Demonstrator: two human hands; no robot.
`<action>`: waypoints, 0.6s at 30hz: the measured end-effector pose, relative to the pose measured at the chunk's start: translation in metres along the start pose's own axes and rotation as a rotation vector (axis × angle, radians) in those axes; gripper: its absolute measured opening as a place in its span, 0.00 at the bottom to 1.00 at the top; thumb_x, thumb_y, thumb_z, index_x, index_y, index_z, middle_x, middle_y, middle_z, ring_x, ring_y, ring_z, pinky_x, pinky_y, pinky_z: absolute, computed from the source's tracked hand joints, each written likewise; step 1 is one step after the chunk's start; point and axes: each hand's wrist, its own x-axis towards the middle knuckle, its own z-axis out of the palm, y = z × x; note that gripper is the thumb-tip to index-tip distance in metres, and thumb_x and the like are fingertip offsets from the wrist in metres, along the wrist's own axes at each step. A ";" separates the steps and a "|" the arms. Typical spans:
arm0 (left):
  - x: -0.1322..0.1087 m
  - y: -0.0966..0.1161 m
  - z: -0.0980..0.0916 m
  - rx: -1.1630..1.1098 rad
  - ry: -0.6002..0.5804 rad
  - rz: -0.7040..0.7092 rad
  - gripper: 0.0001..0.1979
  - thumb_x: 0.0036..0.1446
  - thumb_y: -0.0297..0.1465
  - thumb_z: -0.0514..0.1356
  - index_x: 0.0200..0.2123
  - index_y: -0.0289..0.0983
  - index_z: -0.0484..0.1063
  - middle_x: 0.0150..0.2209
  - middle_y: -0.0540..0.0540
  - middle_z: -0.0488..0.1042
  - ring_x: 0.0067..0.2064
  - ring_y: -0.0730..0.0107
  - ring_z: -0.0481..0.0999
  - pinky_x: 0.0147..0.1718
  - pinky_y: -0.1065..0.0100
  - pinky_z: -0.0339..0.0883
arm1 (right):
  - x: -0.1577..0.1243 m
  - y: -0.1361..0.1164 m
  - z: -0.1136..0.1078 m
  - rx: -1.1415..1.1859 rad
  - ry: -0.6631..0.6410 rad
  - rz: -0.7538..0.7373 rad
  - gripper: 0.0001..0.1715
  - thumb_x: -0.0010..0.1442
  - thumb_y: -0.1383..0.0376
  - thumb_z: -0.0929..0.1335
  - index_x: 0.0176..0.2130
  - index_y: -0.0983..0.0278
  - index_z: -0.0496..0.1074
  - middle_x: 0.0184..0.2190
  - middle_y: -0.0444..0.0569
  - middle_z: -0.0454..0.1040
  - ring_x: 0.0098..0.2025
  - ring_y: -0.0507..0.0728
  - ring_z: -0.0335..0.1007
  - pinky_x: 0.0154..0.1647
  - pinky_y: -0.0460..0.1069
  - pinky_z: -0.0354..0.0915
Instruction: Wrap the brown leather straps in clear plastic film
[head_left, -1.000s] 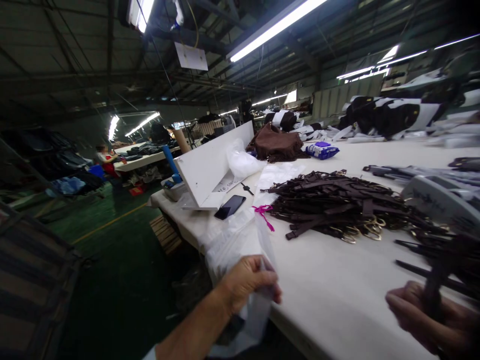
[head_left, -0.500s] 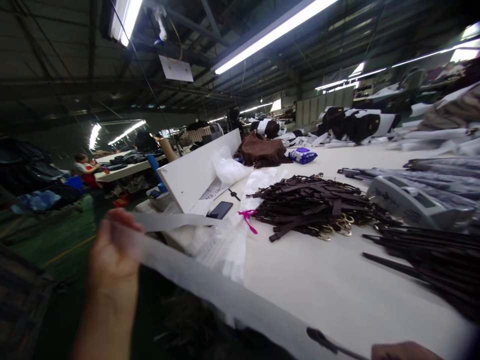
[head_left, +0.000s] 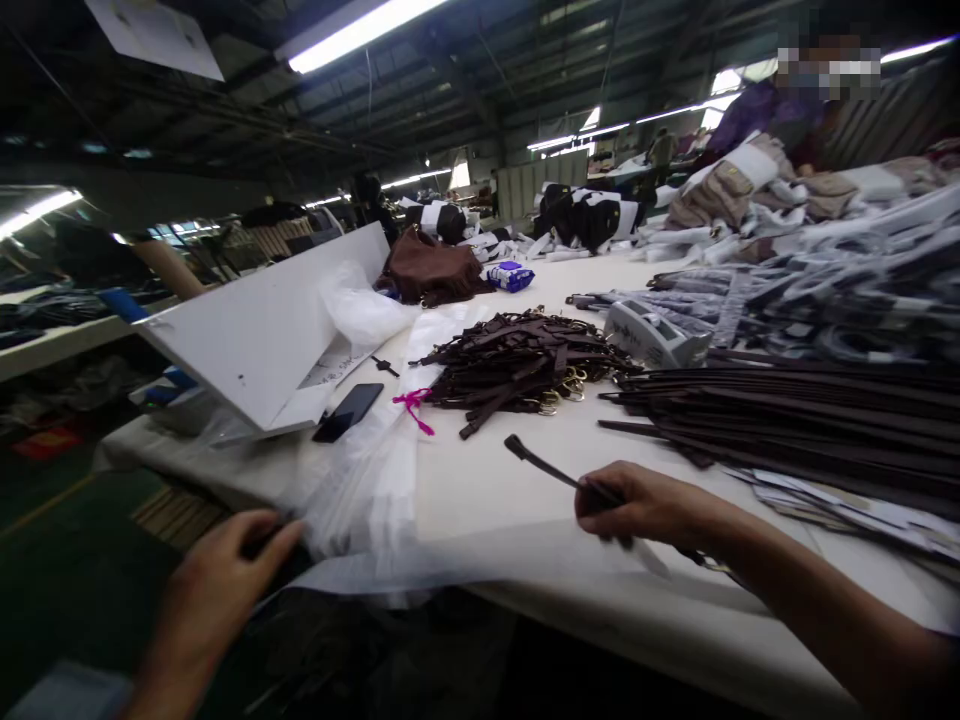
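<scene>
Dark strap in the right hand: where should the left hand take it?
Probably by the free end of the dark strap, coming from the left: that narrow end sticks out of the right hand, pointing leftward, uncovered. The next stretch is hidden in that hand.

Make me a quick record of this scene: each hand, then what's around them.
Left hand: by translucent plastic at the edge of the table; grip unclear
Right hand: holds a dark strap
Mid-table: strap pile with gold-coloured rings, pink tie at its left
Right of pile: long dark straps, grey device
Left of pile: phone, white board
</scene>
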 end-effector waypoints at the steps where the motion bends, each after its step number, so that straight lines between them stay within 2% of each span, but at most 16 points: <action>1: -0.009 0.028 0.022 -0.060 -0.094 0.063 0.19 0.40 0.46 0.61 0.37 0.45 0.70 0.41 0.50 0.73 0.49 0.49 0.69 0.50 0.50 0.61 | 0.000 -0.006 0.005 -0.013 -0.016 -0.010 0.07 0.51 0.64 0.67 0.29 0.67 0.69 0.19 0.41 0.66 0.21 0.48 0.61 0.22 0.43 0.58; 2: -0.020 0.057 0.044 -0.200 -0.299 0.157 0.26 0.36 0.42 0.65 0.43 0.45 0.69 0.46 0.49 0.71 0.51 0.52 0.68 0.51 0.54 0.60 | -0.001 -0.012 0.009 -0.031 -0.028 -0.027 0.06 0.51 0.65 0.66 0.30 0.67 0.69 0.19 0.40 0.66 0.21 0.48 0.62 0.22 0.43 0.58; 3: -0.030 0.084 0.066 -0.363 -0.524 0.243 0.30 0.36 0.39 0.67 0.46 0.42 0.68 0.46 0.47 0.71 0.49 0.56 0.69 0.49 0.60 0.62 | -0.004 -0.017 0.011 -0.057 -0.030 -0.051 0.05 0.51 0.66 0.66 0.29 0.66 0.68 0.19 0.40 0.65 0.21 0.48 0.61 0.21 0.42 0.57; 4: -0.039 0.109 0.085 -0.506 -0.775 0.291 0.26 0.39 0.37 0.66 0.45 0.39 0.69 0.40 0.46 0.73 0.43 0.62 0.71 0.43 0.66 0.65 | -0.009 -0.022 0.011 -0.090 -0.023 -0.077 0.03 0.50 0.67 0.66 0.29 0.66 0.68 0.19 0.39 0.65 0.21 0.48 0.60 0.21 0.42 0.56; 5: -0.047 0.128 0.101 -0.614 -0.967 0.273 0.21 0.41 0.36 0.65 0.41 0.37 0.71 0.31 0.48 0.73 0.34 0.67 0.72 0.34 0.70 0.65 | -0.015 -0.025 0.008 -0.123 -0.006 -0.097 0.03 0.49 0.69 0.67 0.29 0.65 0.67 0.19 0.38 0.64 0.21 0.47 0.59 0.21 0.41 0.55; 6: -0.053 0.140 0.113 -0.680 -1.058 0.234 0.16 0.43 0.35 0.64 0.36 0.34 0.72 0.26 0.50 0.70 0.28 0.73 0.69 0.28 0.74 0.62 | -0.021 -0.026 0.004 -0.146 0.022 -0.105 0.04 0.48 0.70 0.67 0.30 0.65 0.66 0.19 0.38 0.64 0.21 0.47 0.58 0.20 0.41 0.54; 7: -0.056 0.147 0.121 -0.724 -1.110 0.184 0.11 0.45 0.34 0.63 0.32 0.33 0.72 0.22 0.52 0.67 0.24 0.77 0.65 0.25 0.76 0.58 | -0.028 -0.025 0.000 -0.152 0.056 -0.101 0.05 0.48 0.71 0.66 0.30 0.65 0.65 0.20 0.37 0.63 0.22 0.47 0.57 0.20 0.41 0.54; 9: -0.059 0.146 0.129 -0.762 -1.089 0.099 0.08 0.47 0.32 0.62 0.26 0.31 0.71 0.21 0.53 0.64 0.23 0.80 0.61 0.23 0.77 0.54 | -0.037 -0.020 -0.007 -0.105 0.109 -0.074 0.06 0.49 0.71 0.66 0.30 0.65 0.64 0.21 0.38 0.61 0.23 0.47 0.58 0.22 0.42 0.57; 11: -0.060 0.141 0.131 -0.777 -1.061 0.056 0.08 0.45 0.30 0.64 0.27 0.31 0.71 0.23 0.53 0.66 0.25 0.80 0.62 0.25 0.78 0.55 | -0.038 -0.014 -0.008 -0.053 0.125 -0.077 0.05 0.50 0.71 0.66 0.30 0.65 0.63 0.21 0.38 0.61 0.23 0.48 0.60 0.24 0.43 0.59; 14: -0.064 0.142 0.132 -0.846 -1.110 0.003 0.12 0.41 0.30 0.67 0.30 0.31 0.71 0.24 0.53 0.67 0.26 0.79 0.64 0.25 0.77 0.59 | -0.030 -0.013 -0.001 -0.049 0.118 -0.142 0.07 0.51 0.67 0.68 0.29 0.65 0.63 0.21 0.38 0.59 0.23 0.48 0.58 0.22 0.42 0.57; 16: -0.067 0.147 0.133 -0.917 -1.120 -0.046 0.10 0.42 0.30 0.66 0.27 0.31 0.71 0.22 0.52 0.67 0.23 0.79 0.65 0.23 0.76 0.61 | -0.029 -0.017 0.002 -0.104 0.185 -0.182 0.10 0.52 0.61 0.69 0.31 0.65 0.65 0.20 0.37 0.57 0.23 0.47 0.55 0.21 0.42 0.54; 18: -0.070 0.148 0.133 -0.980 -1.109 -0.111 0.09 0.44 0.31 0.65 0.23 0.31 0.69 0.19 0.51 0.68 0.21 0.78 0.66 0.22 0.75 0.62 | -0.038 -0.024 -0.001 -0.196 0.299 -0.194 0.13 0.57 0.57 0.66 0.37 0.64 0.67 0.21 0.39 0.60 0.24 0.49 0.56 0.21 0.43 0.54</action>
